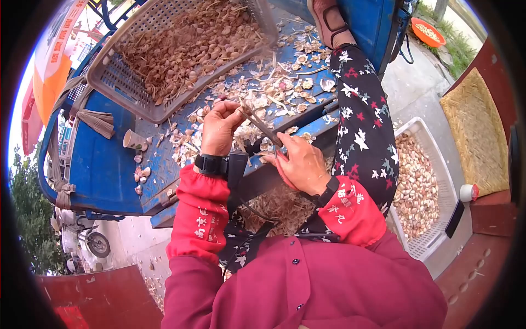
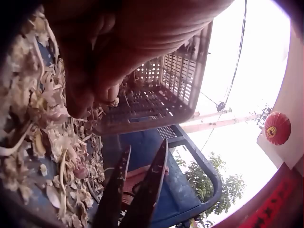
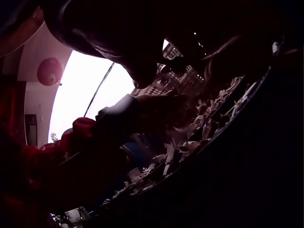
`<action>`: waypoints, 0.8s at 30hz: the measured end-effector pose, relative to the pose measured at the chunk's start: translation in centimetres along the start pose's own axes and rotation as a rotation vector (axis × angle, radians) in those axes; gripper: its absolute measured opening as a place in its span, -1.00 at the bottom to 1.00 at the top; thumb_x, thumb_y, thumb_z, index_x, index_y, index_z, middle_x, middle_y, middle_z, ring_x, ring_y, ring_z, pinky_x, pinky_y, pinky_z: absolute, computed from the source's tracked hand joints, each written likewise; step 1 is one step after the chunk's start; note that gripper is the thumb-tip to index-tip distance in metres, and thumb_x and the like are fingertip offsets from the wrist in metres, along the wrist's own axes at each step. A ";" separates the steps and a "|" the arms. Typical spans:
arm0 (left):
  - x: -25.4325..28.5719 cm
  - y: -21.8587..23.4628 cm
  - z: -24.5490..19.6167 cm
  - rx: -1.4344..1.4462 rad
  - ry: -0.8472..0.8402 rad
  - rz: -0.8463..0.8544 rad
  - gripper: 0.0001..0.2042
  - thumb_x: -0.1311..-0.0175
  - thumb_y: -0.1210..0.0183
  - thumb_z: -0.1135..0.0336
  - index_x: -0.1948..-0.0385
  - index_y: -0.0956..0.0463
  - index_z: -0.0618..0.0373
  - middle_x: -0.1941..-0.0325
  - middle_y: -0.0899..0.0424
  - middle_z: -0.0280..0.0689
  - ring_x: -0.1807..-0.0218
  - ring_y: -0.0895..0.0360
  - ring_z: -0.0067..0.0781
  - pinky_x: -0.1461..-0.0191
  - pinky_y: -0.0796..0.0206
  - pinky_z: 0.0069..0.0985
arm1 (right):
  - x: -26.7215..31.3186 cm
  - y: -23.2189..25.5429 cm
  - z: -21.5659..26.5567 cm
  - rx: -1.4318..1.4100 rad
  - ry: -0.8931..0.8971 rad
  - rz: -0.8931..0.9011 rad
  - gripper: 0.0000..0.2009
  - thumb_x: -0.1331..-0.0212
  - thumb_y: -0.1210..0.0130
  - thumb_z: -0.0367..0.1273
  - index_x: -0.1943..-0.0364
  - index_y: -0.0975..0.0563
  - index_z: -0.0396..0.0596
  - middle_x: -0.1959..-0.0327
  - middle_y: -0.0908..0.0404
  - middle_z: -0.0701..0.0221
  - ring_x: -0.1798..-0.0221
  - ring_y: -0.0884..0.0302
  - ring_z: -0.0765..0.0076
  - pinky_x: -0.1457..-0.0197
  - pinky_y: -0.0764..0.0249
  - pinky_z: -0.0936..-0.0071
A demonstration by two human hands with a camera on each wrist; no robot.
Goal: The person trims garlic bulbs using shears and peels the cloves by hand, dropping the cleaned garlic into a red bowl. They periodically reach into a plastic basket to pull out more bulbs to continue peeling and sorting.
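Note:
My right hand (image 1: 302, 164) grips a pair of scissors (image 1: 264, 127) by its red handles (image 1: 285, 171). The dark blades reach left toward my left hand (image 1: 218, 130). In the left wrist view the scissors' blades (image 2: 148, 187) stand apart, with a gap between their points. My left hand's thumb and fingers pinch together near the blade tips, and a reddish garlic bulb (image 1: 220, 98) shows at the fingertips, mostly hidden by them. Beneath both hands, garlic skins and cut stems (image 1: 279, 90) litter the blue truck bed (image 1: 107, 178). The right wrist view is very dark.
A plastic crate (image 1: 156, 118) full of garlic bulbs with stems stands at the back left. A paper cup (image 1: 133, 140) lies near it. On the right, a white basket (image 1: 422, 249) holds garlic cloves; a woven mat (image 1: 476, 134) and an orange basin (image 1: 428, 32) lie beyond.

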State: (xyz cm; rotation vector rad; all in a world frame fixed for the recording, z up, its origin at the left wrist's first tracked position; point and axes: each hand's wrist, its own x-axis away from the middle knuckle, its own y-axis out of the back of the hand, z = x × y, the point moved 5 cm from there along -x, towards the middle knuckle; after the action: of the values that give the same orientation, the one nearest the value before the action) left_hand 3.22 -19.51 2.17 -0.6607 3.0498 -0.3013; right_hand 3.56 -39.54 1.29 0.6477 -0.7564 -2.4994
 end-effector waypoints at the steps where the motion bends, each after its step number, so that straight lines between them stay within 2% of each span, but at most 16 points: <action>1: 0.8 -0.5 -0.2 -0.019 -0.041 0.000 -0.86 -0.06 -0.06 0.59 0.31 -0.43 0.31 0.35 -0.56 -0.26 0.31 -0.53 -0.51 0.15 -0.40 -0.61 | 0.1 0.0 0.2 0.001 0.019 -0.004 -0.53 0.06 -0.14 -0.14 0.14 -0.42 -0.20 0.33 -0.50 0.14 0.27 -0.48 0.04 0.25 -0.40 0.26; 3: 1.8 -1.0 -0.4 -0.086 -0.071 -0.010 -0.86 -0.04 -0.08 0.59 0.32 -0.44 0.31 0.38 -0.57 -0.26 0.31 -0.53 -0.53 0.16 -0.39 -0.63 | 0.3 -0.1 0.3 0.004 0.036 -0.005 -0.55 0.07 -0.17 -0.18 0.15 -0.43 -0.22 0.33 -0.50 0.13 0.24 -0.48 0.06 0.22 -0.40 0.29; 6: 2.4 -0.9 -0.6 -0.144 -0.139 -0.022 -0.87 -0.03 -0.11 0.57 0.36 -0.46 0.30 0.38 -0.58 -0.27 0.33 -0.52 -0.55 0.19 -0.38 -0.65 | 0.3 -0.1 0.3 -0.078 0.060 0.003 -0.56 0.07 -0.17 -0.19 0.16 -0.44 -0.21 0.35 -0.53 0.14 0.29 -0.49 0.04 0.26 -0.41 0.32; 8: 2.6 -0.8 -0.6 -0.160 -0.143 -0.026 -0.87 -0.03 -0.11 0.57 0.35 -0.46 0.30 0.38 -0.58 -0.26 0.33 -0.53 -0.55 0.19 -0.38 -0.65 | 0.2 -0.3 0.4 -0.167 0.034 0.105 -0.60 0.01 -0.10 -0.15 0.20 -0.44 -0.18 0.56 -0.47 0.22 0.42 -0.51 0.13 0.37 -0.40 0.30; 9: 2.8 -0.7 -0.8 -0.176 -0.148 -0.029 -0.87 -0.02 -0.11 0.57 0.35 -0.47 0.30 0.37 -0.59 -0.26 0.32 -0.53 -0.56 0.19 -0.38 -0.65 | 0.3 -0.5 0.4 -0.173 0.035 0.111 -0.60 0.01 -0.10 -0.15 0.20 -0.44 -0.18 0.56 -0.47 0.22 0.42 -0.51 0.13 0.37 -0.40 0.30; 11: 2.9 0.0 -0.7 -0.167 -0.108 -0.031 -0.87 -0.04 -0.10 0.57 0.34 -0.46 0.30 0.33 -0.58 -0.22 0.28 -0.54 -0.48 0.18 -0.40 -0.63 | 0.5 -1.7 -0.2 -0.515 -0.118 0.269 -0.65 -0.06 -0.07 -0.15 0.26 -0.45 -0.18 0.71 -0.38 0.39 0.62 -0.43 0.43 0.55 -0.33 0.50; 12: 3.0 0.4 -0.1 -0.014 -0.023 0.004 -0.89 -0.06 -0.09 0.58 0.35 -0.45 0.30 0.31 -0.58 -0.20 0.26 -0.55 -0.42 0.16 -0.41 -0.60 | 1.2 -1.3 0.4 -0.975 -0.569 0.555 -0.67 -0.13 -0.02 -0.15 0.27 -0.46 -0.18 0.75 -0.28 0.54 0.74 -0.24 0.69 0.70 -0.16 0.70; 13: 2.8 0.7 0.4 0.139 0.059 0.040 -0.90 -0.07 -0.08 0.58 0.35 -0.44 0.30 0.28 -0.57 -0.17 0.23 -0.55 -0.37 0.15 -0.42 -0.58 | 1.3 -1.5 0.4 -0.979 -0.564 0.561 -0.67 -0.13 -0.02 -0.15 0.27 -0.46 -0.18 0.75 -0.28 0.54 0.74 -0.24 0.69 0.70 -0.16 0.70; 14: 2.4 1.7 0.3 0.188 0.052 0.060 -0.94 -0.10 -0.05 0.57 0.39 -0.43 0.29 0.25 -0.56 -0.14 0.18 -0.54 -0.28 0.12 -0.42 -0.54 | 1.2 -1.5 0.5 -1.191 -0.568 0.493 -0.66 -0.14 0.00 -0.13 0.28 -0.45 -0.17 0.75 -0.27 0.57 0.77 -0.19 0.72 0.74 -0.12 0.72; 15: 1.7 2.9 -0.5 0.182 0.035 0.056 -0.96 -0.11 -0.06 0.53 0.42 -0.43 0.26 0.29 -0.57 -0.16 0.16 -0.54 -0.30 0.10 -0.41 -0.54 | 0.9 -1.4 0.5 -1.403 -0.569 0.418 -0.66 -0.14 0.01 -0.12 0.28 -0.44 -0.15 0.74 -0.26 0.60 0.80 -0.13 0.75 0.78 -0.07 0.75; 17: -0.9 5.9 -2.1 0.166 0.123 -0.010 -0.97 -0.10 -0.06 0.49 0.45 -0.43 0.22 0.33 -0.56 -0.21 0.21 -0.53 -0.38 0.17 -0.43 -0.55 | 0.4 -1.1 -0.7 -1.300 -0.549 0.341 -0.62 -0.13 0.02 -0.05 0.29 -0.39 -0.13 0.75 -0.24 0.58 0.78 -0.20 0.74 0.76 -0.14 0.77; 19: -4.8 9.4 -2.1 -0.097 0.112 -0.082 -0.92 -0.08 -0.09 0.42 0.50 -0.44 0.22 0.43 -0.56 -0.27 0.33 -0.53 -0.46 0.31 -0.41 -0.56 | 0.6 -1.9 -1.4 -1.224 -0.564 0.362 -0.62 -0.12 0.02 -0.04 0.29 -0.40 -0.12 0.74 -0.25 0.58 0.76 -0.23 0.73 0.76 -0.16 0.75; 21: -8.9 11.0 -1.7 -0.753 0.058 -0.113 -0.87 -0.03 -0.16 0.36 0.53 -0.48 0.25 0.52 -0.56 -0.28 0.42 -0.50 -0.56 0.42 -0.35 -0.56 | 0.6 -2.1 -0.8 -1.085 -0.546 0.393 -0.62 -0.10 -0.01 -0.03 0.33 -0.41 -0.09 0.73 -0.28 0.57 0.75 -0.24 0.72 0.75 -0.18 0.74; 23: -10.2 7.6 -2.2 -1.206 -0.066 -0.020 -0.86 0.03 -0.19 0.38 0.55 -0.49 0.27 0.60 -0.55 -0.27 0.51 -0.46 -0.55 0.41 -0.30 -0.54 | 0.6 -1.6 -0.6 -1.081 -0.525 0.374 -0.63 -0.09 -0.04 -0.05 0.38 -0.41 -0.10 0.70 -0.33 0.55 0.74 -0.25 0.72 0.72 -0.19 0.72; 24: -10.6 6.0 -2.1 -1.412 -0.100 0.042 -0.87 0.10 -0.21 0.41 0.52 -0.50 0.24 0.54 -0.58 -0.20 0.48 -0.50 -0.45 0.38 -0.31 -0.47 | 0.5 -1.4 -0.9 -1.013 -0.496 0.326 -0.65 -0.09 -0.05 -0.07 0.39 -0.42 -0.11 0.71 -0.34 0.55 0.73 -0.25 0.72 0.71 -0.18 0.71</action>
State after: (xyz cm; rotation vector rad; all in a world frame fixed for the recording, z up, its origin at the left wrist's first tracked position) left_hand 10.30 -9.38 2.70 -0.4928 2.6810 1.8899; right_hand 3.28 -39.05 -0.36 -0.4239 0.2979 -2.3190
